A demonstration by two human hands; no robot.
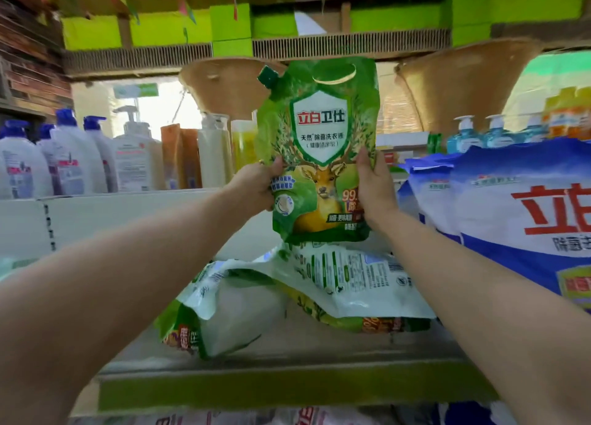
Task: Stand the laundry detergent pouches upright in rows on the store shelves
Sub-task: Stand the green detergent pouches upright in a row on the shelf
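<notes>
A green detergent pouch [321,136] with a deer picture and a corner spout is held upright above the shelf [287,344]. My left hand [259,184] grips its left edge and my right hand [375,184] grips its right edge. Its bottom hangs just over two more green pouches lying flat: one [345,280] back side up in the middle, another [217,316] slumped toward the shelf's front left. Blue and white detergent pouches [518,220] stand upright at the right.
White pump bottles with blue caps [64,162] and other bottles [214,149] stand behind a white divider [128,207] at the back left. Blue soap dispensers [479,136] are at the back right. The upper shelf's underside [319,43] is close above the held pouch. More pouches [303,418] lie below.
</notes>
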